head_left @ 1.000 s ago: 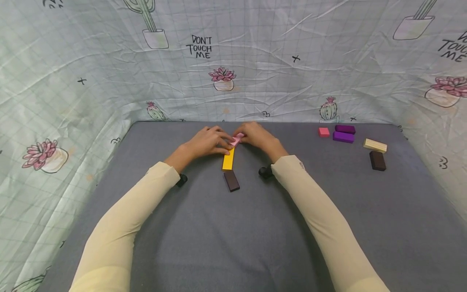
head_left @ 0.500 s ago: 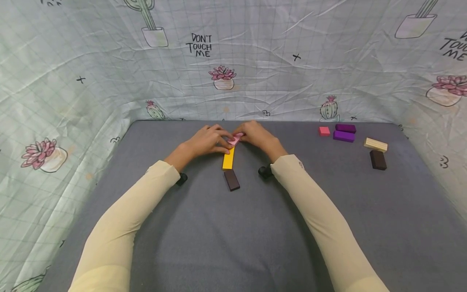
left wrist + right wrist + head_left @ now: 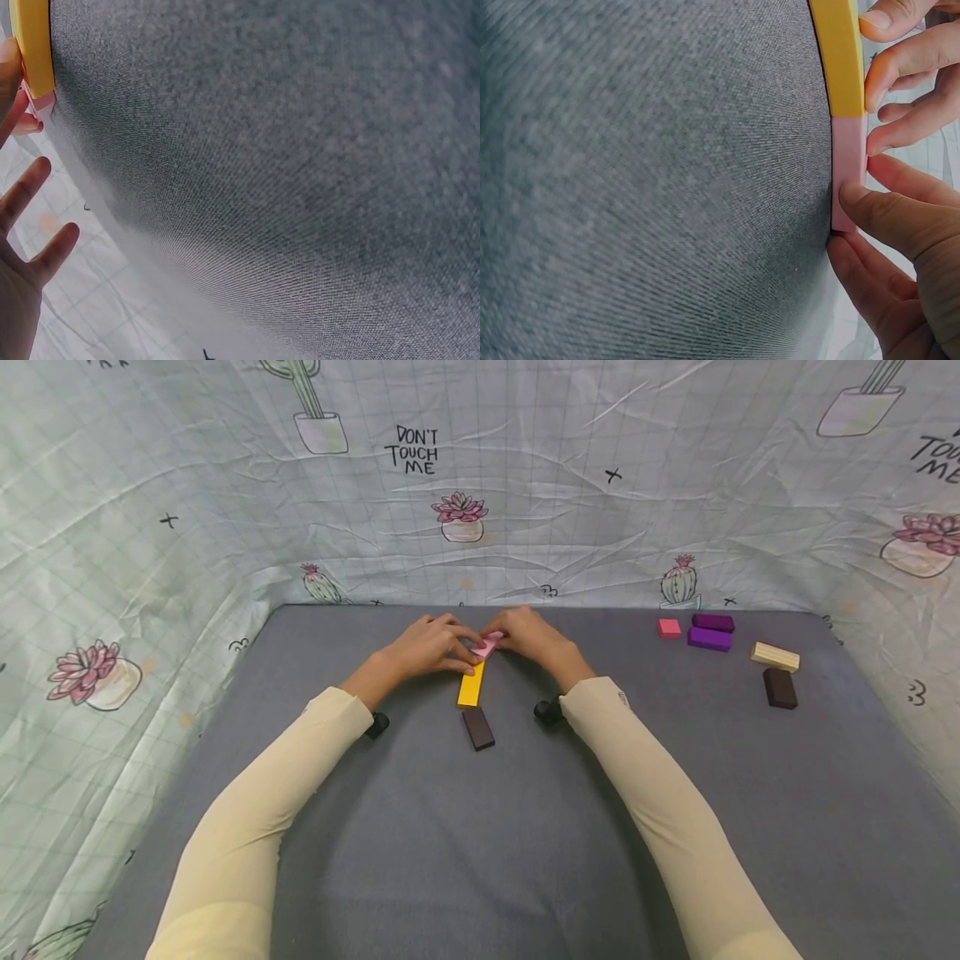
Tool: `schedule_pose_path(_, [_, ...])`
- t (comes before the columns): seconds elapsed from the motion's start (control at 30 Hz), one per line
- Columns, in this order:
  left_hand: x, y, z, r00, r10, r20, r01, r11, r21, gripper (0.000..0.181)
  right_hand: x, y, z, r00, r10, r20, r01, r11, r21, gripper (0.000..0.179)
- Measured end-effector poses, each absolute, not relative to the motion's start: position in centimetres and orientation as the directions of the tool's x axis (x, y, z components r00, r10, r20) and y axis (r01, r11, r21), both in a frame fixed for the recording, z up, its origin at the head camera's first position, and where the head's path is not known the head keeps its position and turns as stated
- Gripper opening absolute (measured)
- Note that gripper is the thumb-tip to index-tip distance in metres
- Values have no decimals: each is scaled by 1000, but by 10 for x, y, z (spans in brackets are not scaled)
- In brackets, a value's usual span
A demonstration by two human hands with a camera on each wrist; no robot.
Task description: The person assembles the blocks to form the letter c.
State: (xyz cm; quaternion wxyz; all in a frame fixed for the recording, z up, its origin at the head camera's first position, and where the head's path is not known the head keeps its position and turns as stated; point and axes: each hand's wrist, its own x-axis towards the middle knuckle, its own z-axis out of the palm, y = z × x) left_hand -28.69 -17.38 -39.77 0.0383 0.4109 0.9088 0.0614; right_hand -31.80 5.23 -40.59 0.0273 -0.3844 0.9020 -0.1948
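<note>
Pink blk (image 3: 847,154), at 1 o'clock from yellow blk (image 3: 471,687): my R hand (image 3: 528,633) pinches it; L hand (image 3: 426,646), fingers apart, touches yellow blk. Prob. aligning; next calls for squaring-up.

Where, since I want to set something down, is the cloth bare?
The gray cloth is bare between the sleeves, nearer than the central brown block, and right of the right sleeve, nearer than the right-hand brown block. Crowded: yellow block, pink block, left hand and right hand together; also the far-right block cluster.
</note>
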Motion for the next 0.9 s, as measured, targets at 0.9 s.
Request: schedule_pose_path(0.9, [-287, -170, -398, -661, 750, -32, 742, 659, 126, 31, -319, 58, -406, -710, -698, 92, -672, 633, -385, 27])
